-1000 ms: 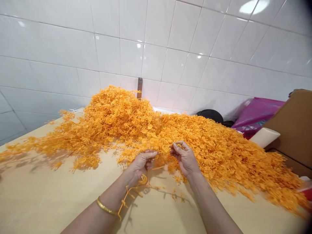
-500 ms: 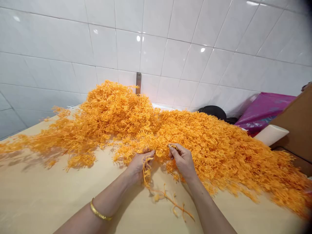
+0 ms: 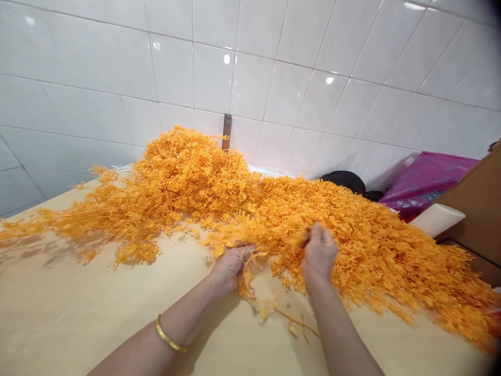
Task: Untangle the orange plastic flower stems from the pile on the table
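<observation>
fingers of the left hand (image 3: 230,267) closed round a bunch of orange sprigs (image 3: 239,230), thumb on top. fingers of the right hand (image 3: 320,256) curled in and raised, motion-blurred; cannot tell whether anything is pinched there.

risks, as judged: branchlets look hooked and interlaced, so a quick tug could drag neighbours along or snap a tip. stems are thin; a slack left grip might let one slide out. trailing strand (image 3: 245,286) could snag on the right forearm, whose edge its far end nearly meets.

position: tufts of the held sprigs spread just beyond the left knuckles; the strand hangs below the same hand, then bends off rightward between the forearms. the tufts sit left of the right fingers, with a gap between. right fingers in front of the broad right heap (image 3: 348,230); contact unclear.

farther out: gold bangle (image 3: 167,340) on the left wrist. pale tabletop (image 3: 78,313) below. taller left heap (image 3: 191,172) joins the right one mid-table. behind, tiled wall (image 3: 117,62) with metal strip (image 3: 227,130). far right: black rounded object (image 3: 344,180), purple bag (image 3: 428,177), pale cylinder (image 3: 439,219), brown cardboard (image 3: 473,193).
</observation>
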`<state>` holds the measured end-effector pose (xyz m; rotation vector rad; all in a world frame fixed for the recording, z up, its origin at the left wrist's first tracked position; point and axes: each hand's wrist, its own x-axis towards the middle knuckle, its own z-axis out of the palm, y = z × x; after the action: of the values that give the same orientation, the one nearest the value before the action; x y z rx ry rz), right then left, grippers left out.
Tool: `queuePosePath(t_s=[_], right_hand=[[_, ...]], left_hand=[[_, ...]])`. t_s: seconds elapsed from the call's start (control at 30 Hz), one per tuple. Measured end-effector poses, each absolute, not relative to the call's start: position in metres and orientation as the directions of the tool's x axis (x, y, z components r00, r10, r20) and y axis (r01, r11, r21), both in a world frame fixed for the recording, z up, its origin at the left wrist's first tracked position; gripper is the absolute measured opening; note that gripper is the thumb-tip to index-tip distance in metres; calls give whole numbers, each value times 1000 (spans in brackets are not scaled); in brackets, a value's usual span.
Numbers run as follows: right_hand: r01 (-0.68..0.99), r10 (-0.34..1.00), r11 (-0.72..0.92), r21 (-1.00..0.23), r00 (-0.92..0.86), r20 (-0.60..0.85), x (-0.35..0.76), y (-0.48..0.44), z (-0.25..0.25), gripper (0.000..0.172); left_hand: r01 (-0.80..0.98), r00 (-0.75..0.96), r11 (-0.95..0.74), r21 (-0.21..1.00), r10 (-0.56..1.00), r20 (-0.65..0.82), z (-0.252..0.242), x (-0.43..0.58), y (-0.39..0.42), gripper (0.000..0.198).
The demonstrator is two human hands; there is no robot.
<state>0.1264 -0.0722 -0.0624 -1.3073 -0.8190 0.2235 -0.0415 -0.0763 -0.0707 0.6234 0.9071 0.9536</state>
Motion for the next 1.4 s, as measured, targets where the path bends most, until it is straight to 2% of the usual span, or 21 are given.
queuePosePath(t_s=[0.07, 0.1, 0.27, 0.4, 0.47, 0.57, 0.67, 0.8, 0.9, 0.97, 1.03, 1.07, 1.13, 1.2, 1.23, 1.3, 1.4], right_hand=[[240, 478, 314, -919, 796, 371, 139, -70, -60, 31], [244, 480, 322, -915, 790, 380, 142, -69, -59, 30], [290, 661, 337, -896, 604, 445, 127, -74, -58, 29], [462, 656, 254, -850, 563, 502, 120, -81, -57, 29], [481, 645, 226, -847, 578, 500, 126, -83, -56, 25], [315, 543, 321, -893, 711, 446, 140, -81, -55, 19], [148, 408, 477, -866, 836, 367, 154, -79, -52, 14], [101, 333, 539, -836, 886, 321, 167, -78, -48, 13], [40, 348, 538, -842, 899, 265, 172, -78, -49, 13], [97, 372, 481, -871, 877, 304, 172, -77, -52, 14], [299, 462, 346, -889, 771, 439, 168, -76, -57, 17], [437, 531, 274, -857, 674, 513, 165, -75, -60, 19], [680, 651, 194, -707, 450, 612, 158, -74, -64, 23], [809, 673, 184, -558, 310, 671, 151, -74, -67, 26], [835, 656, 183, -520, 290, 697, 149, -74, -67, 28], [829, 622, 203, -520, 302, 723, 147, -76, -65, 28], [681, 618, 303, -667, 392, 681, 145, -80, -59, 24]], left_hand=[[-437, 249, 439, 785, 898, -363, -71, -45, -74, 20], [-447, 256, 433, 783, 900, -352, -71, -47, -73, 22], [-507, 394, 492, 707, 863, -317, -74, -51, -66, 26], [-553, 452, 545, 630, 831, -323, -73, -53, -63, 23], [-587, 481, 563, 582, 820, -309, -71, -56, -61, 22], [-696, 412, 491, 525, 871, -269, -65, -65, -56, 25], [-759, 291, 374, 533, 927, -236, -60, -74, -50, 25], [-747, 210, 326, 579, 943, -260, -59, -82, -43, 18], [-778, 143, 263, 570, 958, -247, -56, -89, -39, 16], [-779, 122, 223, 587, 971, -207, -53, -90, -40, 17], [-728, 164, 228, 647, 974, -157, -49, -86, -46, 20], [-679, 208, 243, 693, 969, -135, -48, -82, -50, 23], [-527, 343, 281, 802, 934, -102, -48, -73, -62, 25], [-336, 493, 285, 898, 865, -90, -50, -63, -73, 26], [-257, 547, 267, 929, 833, -87, -51, -59, -78, 27], [-167, 594, 213, 963, 801, -74, -53, -54, -85, 31], [-127, 566, 175, 976, 821, -73, -51, -53, -90, 36]])
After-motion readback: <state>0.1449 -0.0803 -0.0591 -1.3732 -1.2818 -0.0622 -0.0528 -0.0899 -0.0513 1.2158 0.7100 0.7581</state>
